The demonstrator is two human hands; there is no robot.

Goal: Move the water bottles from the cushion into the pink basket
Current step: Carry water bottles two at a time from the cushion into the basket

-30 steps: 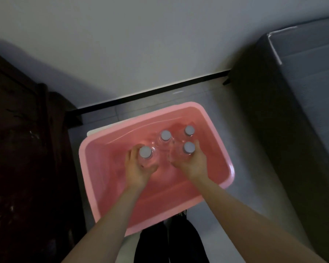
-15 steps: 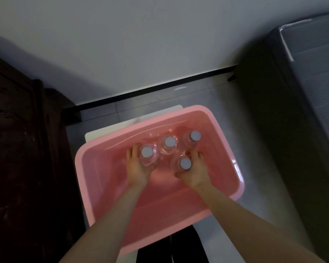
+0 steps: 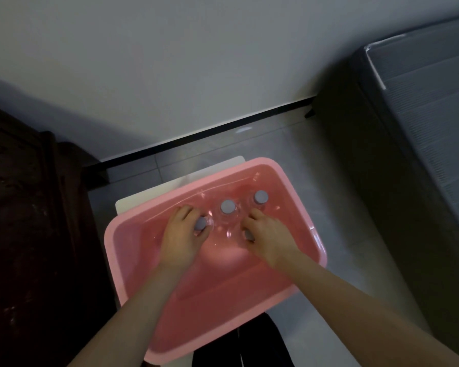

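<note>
Reaching into the pink basket [image 3: 133, 271], both hands are working at once: the left hand [image 3: 182, 235] is wrapping its fingers around one water bottle [image 3: 201, 224], the right hand [image 3: 266, 235] is closing over another [image 3: 247, 234], though that cap is mostly hidden. Two more bottles [image 3: 228, 206] are standing free toward the far wall. Four in all, I'm counting. Clear plastic, probably slick and weighty; gripping the shoulder below the cap seems safest.

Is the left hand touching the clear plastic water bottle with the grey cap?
Touching. The head view shows the left hand wrapped around the clear bottle inside the pink plastic basket, fingers against its neck.
</note>
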